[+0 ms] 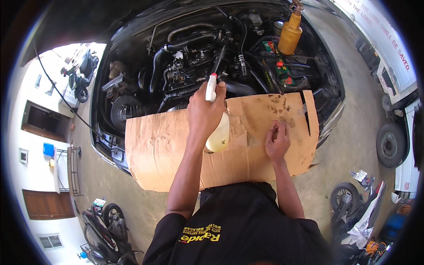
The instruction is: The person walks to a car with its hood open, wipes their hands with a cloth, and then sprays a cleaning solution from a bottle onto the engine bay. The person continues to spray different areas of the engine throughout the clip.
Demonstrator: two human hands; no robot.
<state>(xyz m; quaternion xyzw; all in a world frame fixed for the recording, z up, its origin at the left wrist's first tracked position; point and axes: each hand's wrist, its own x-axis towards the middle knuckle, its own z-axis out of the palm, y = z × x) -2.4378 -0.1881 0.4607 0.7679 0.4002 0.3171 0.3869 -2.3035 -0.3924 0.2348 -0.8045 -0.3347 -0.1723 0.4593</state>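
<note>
My left hand (206,108) is wrapped round a spray bottle (218,134) with a white trigger head, a red nozzle and a pale yellow body. The nozzle points away from me at the dark engine (194,66), and a thin pale streak of spray shows ahead of it. My right hand (278,140) hovers over or rests on the stained right part of a cardboard sheet (163,145); which of these I cannot tell. Its fingers are curled in, with nothing visible in them. The cardboard lies over the car's front edge, below both hands.
A yellow bottle (290,35) stands at the back right of the engine bay, behind a car battery (287,79). Near it lies a red-and-black handled tool (287,64). Motorcycles (108,229) are parked at the lower left and lower right; a truck wheel (391,145) is at far right.
</note>
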